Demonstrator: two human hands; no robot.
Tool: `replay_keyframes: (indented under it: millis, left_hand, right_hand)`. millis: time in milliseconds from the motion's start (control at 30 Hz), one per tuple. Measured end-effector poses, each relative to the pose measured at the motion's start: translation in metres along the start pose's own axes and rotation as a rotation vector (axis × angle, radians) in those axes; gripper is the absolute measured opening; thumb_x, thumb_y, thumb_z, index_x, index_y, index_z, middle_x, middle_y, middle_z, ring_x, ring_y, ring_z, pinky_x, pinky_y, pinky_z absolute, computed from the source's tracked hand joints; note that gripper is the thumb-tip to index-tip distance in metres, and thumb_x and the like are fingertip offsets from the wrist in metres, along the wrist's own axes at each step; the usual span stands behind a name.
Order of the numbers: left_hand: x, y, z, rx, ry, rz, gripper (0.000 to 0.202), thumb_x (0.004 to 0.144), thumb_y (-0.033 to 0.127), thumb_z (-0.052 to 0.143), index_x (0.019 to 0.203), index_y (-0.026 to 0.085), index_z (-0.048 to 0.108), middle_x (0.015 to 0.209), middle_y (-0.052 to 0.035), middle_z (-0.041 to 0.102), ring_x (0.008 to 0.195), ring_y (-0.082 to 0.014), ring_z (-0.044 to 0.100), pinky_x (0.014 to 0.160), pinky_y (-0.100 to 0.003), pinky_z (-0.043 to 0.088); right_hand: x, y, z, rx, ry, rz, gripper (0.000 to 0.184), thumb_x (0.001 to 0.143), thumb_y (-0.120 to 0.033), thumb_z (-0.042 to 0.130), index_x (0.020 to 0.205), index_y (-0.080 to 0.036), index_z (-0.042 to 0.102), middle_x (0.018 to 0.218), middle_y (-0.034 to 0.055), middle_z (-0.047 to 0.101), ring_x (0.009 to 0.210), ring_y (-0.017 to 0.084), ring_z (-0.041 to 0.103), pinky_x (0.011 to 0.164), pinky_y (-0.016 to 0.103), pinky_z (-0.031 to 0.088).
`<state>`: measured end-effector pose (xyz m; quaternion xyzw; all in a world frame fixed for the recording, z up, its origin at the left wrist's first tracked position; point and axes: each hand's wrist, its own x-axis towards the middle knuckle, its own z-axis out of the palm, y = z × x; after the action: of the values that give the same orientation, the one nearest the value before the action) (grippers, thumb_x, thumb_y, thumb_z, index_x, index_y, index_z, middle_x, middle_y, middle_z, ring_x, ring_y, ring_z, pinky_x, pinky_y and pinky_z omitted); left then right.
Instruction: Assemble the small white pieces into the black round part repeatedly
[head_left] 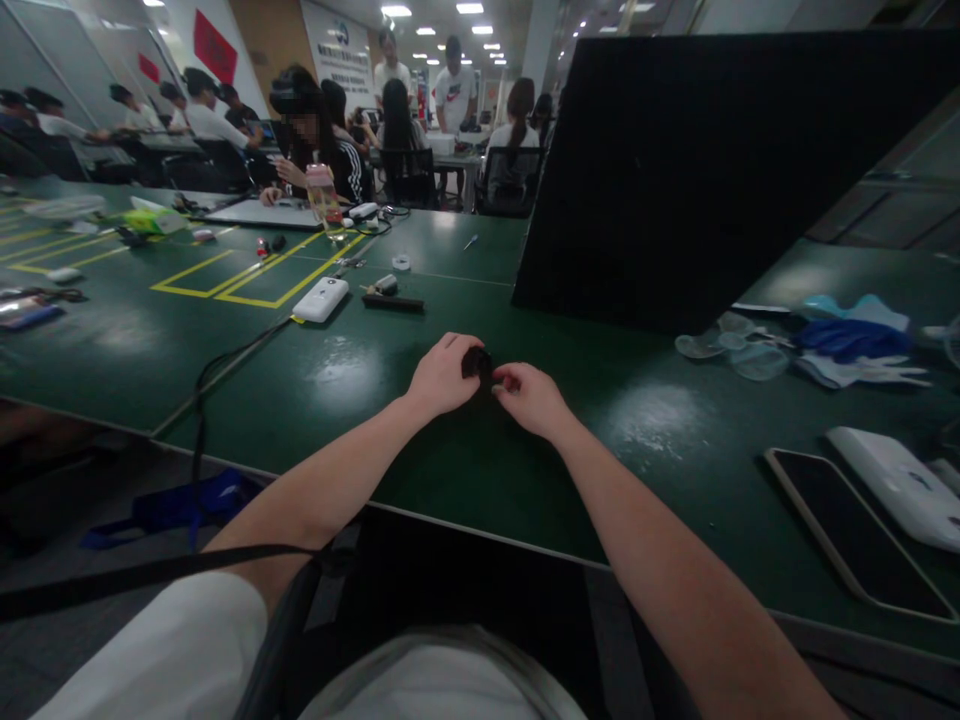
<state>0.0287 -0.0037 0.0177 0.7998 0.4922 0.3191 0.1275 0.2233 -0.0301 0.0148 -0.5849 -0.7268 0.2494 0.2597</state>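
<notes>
Where the two bare forearms meet over the near middle of the dark green table [465,480], the left hand [441,376] is curled into a loose fist, its fingers closed over the left side of a small black object [477,362]. That object sits between the two hands, low over the table top. It is matt, dark and roughly rounded, but the fingers hide most of it, so its exact shape cannot be told. From the right, the right hand [529,400] pinches it between thumb and fingertips, the other fingers folded in. Only one such object is in view, gripped by both hands.

Counted from left to right, one blue cloth bag [180,505] lies on the floor below the table's near left edge. One black cable [247,352] runs across the table to one white rectangular box [321,298], left of the hands and farther off. One flat black bar [393,302] lies just right of that box, with one small white tape ring [401,262] beyond it. One clear plastic bottle [325,200] stands far off, left of centre. One large black panel [712,170] stands tilted on the far right. Near its foot lie a few clear round plastic pieces [720,345], too blurred to count exactly, and one heap of blue gloves [847,335]. At the near right lies one dark-screened smartphone [855,530], and just right of it a second white rectangular box [900,485].
</notes>
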Motion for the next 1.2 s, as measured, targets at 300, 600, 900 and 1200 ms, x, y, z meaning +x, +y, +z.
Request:
replay_keyframes:
  millis: [300,600,900,1200]
  left_hand:
    - [0.003,-0.004,0.004,-0.028,0.031,-0.023,0.042,0.08,0.017,0.066,0.121,0.022,0.059,0.126,-0.0082,0.06,0.114,-0.0244,0.061,0.096,-0.04,0.053]
    - [0.001,-0.004,0.008,-0.094,-0.075,0.083,0.041,0.081,0.021,0.068,0.121,0.022,0.06,0.123,-0.0076,0.062,0.111,-0.0233,0.061,0.096,-0.04,0.053]
    - [0.003,-0.003,0.008,-0.118,-0.073,0.07,0.039,0.082,0.027,0.07,0.119,0.021,0.06,0.119,-0.0083,0.064,0.108,-0.0234,0.062,0.093,-0.042,0.054]
    - [0.0,-0.003,0.016,-0.117,-0.09,0.117,0.04,0.079,0.03,0.073,0.116,0.021,0.061,0.112,-0.0064,0.068,0.1,-0.023,0.064,0.088,-0.041,0.055]
  right_hand:
    - [0.004,0.007,0.002,0.138,0.186,-0.072,0.023,0.089,-0.039,0.067,0.104,-0.022,0.072,0.094,0.0046,0.071,0.081,0.018,0.065,0.071,0.035,0.054]
    - [0.001,0.006,0.0,0.039,0.183,-0.151,0.015,0.091,-0.034,0.066,0.098,-0.024,0.075,0.093,0.0036,0.073,0.079,0.019,0.067,0.071,0.037,0.055]
    - [-0.001,0.004,0.001,0.126,0.297,-0.171,0.015,0.091,-0.031,0.066,0.098,-0.021,0.076,0.093,0.0046,0.074,0.078,0.02,0.068,0.07,0.037,0.058]
    - [-0.005,-0.006,0.002,0.04,0.305,-0.279,0.014,0.093,-0.026,0.063,0.098,-0.022,0.075,0.097,0.0049,0.075,0.085,0.021,0.069,0.076,0.039,0.058]
